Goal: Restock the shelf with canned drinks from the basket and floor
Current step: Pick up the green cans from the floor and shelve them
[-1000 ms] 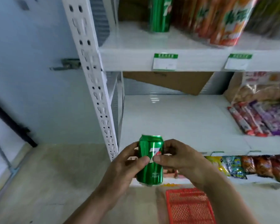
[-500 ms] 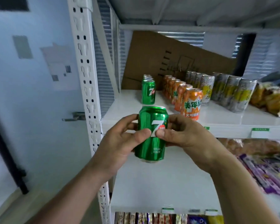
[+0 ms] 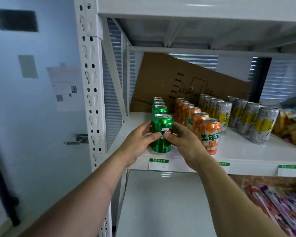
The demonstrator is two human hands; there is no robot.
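I see both grips grasping the green can (image 3: 161,134): left hand (image 3: 138,142) and right hand (image 3: 183,142) wrap its sides, upright at the shelf (image 3: 246,151) front edge, before the green can row (image 3: 158,105), beside orange cans (image 3: 210,134)

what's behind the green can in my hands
Behind the held green can a row of green cans runs back toward leaning cardboard. Each can hides most of the next, so the count is unclear.
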